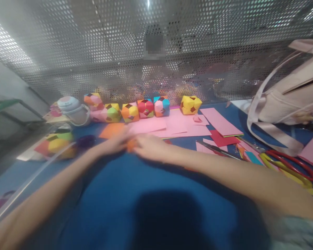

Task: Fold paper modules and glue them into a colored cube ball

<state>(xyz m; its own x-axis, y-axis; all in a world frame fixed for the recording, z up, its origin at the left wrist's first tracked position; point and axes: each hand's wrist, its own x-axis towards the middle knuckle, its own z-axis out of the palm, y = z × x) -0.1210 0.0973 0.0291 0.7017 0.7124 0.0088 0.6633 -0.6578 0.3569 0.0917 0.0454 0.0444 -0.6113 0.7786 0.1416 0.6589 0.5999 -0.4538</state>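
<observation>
Pinching a small orange piece (130, 146), seemingly paper, in the nearly closed right hand (150, 148), low over the blue worktop (106, 194); probably weighing little and creasing easily, so calling for a light edge grip. Stretching both arms (211, 166) forward and inward; holding the left hand (117, 140) just beside it, too blurred to tell opening or grip.

Two hands (152, 147), at least seven paper blocks (191, 103), one bag (281, 104)

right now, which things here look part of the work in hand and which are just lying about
Likely part of it:
- blurred orange piece at the right hand
- orange sheet by the left hand
- pink sheets
- red-handled scissors

Probably just lying about:
- white container
- pale bag
</observation>
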